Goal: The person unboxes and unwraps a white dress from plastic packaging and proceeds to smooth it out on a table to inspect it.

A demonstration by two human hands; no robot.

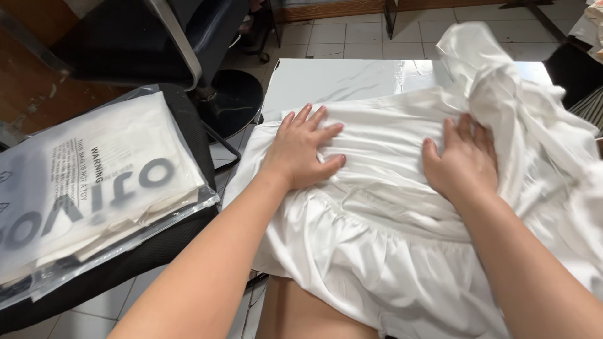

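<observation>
A white gathered garment [383, 207] lies spread over a small white marble-look table [326, 78] and hangs over its near edge. My left hand [301, 150] presses flat on the cloth near its left side, fingers spread. My right hand [461, 160] rests flat on the cloth to the right, fingers together, beside a bunched-up heap of the same white fabric [496, 75]. Neither hand grips anything.
A stack of clear plastic bags with folded white cloth [88, 182] lies on a black seat [163, 251] at the left. A black chair with a round base [226, 100] stands behind. Tiled floor [352, 31] stretches beyond the table.
</observation>
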